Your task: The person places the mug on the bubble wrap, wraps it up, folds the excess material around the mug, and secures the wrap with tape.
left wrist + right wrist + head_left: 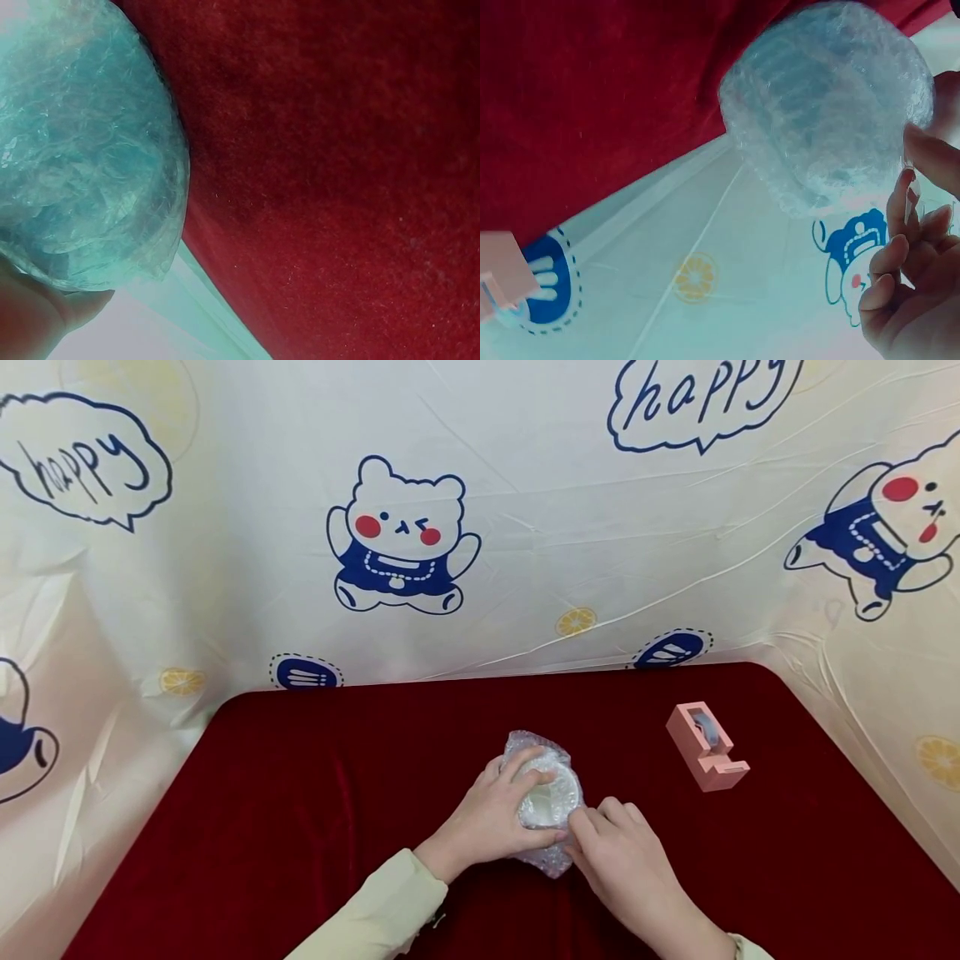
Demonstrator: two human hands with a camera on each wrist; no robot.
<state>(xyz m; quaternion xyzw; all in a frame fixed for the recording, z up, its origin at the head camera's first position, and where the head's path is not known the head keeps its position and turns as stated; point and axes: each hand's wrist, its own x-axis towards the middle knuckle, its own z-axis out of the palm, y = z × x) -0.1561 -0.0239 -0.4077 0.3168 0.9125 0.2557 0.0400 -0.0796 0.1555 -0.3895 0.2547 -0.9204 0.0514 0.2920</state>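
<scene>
A round, pale bowl-like object in bubble wrap (553, 802) stands near the middle of the table, its kind blurred by the wrap. My left hand (495, 814) holds it from the left, fingers over the top and thumb along the near side. On its right side my right hand (618, 856) pinches the edge of the wrap between thumb and forefinger. From the right wrist view, the wrapped object (825, 105) bulges out beside the thumb of the right hand (915, 262). Only part of the left hand (37, 315) shows under the bubble wrap (90, 150) in the left wrist view.
Toward the right back of the table stands a pink tape dispenser (708, 750) with a roll of tape in it. Dark red cloth (337, 810) covers the table. A white printed curtain (525, 527) hangs behind and along both sides.
</scene>
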